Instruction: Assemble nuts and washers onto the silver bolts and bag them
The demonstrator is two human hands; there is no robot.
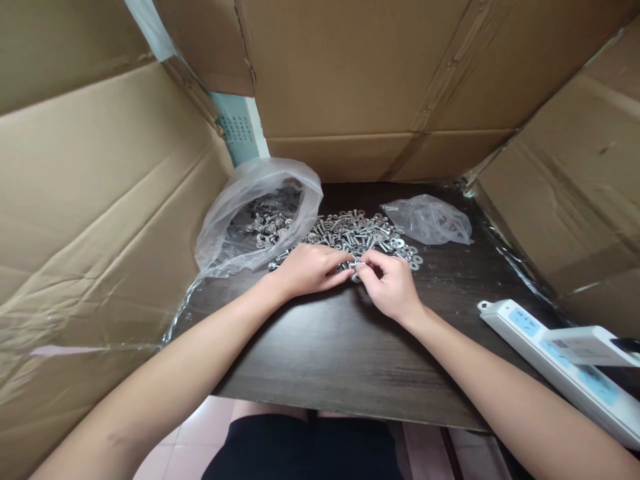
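Note:
A small silver bolt [355,264] shows between my fingertips, just in front of a pile of loose hardware. My left hand [316,269] is closed, its thumb and fingers pinching the bolt from the left. From the other side my right hand [389,283] pinches at it with thumb and forefinger. The fingertips cover much of the bolt, so any washer on it is hard to make out. Behind the hands lie many loose bolts [345,233] mixed with flat washers [416,261].
To the left, an open clear plastic bag [215,233] holds bolts. A smaller plastic bag [430,220] lies at the back right. A white power strip [515,327] with a plugged-in adapter [590,345] is on the right. Cardboard walls [360,73] surround the dark table [300,353].

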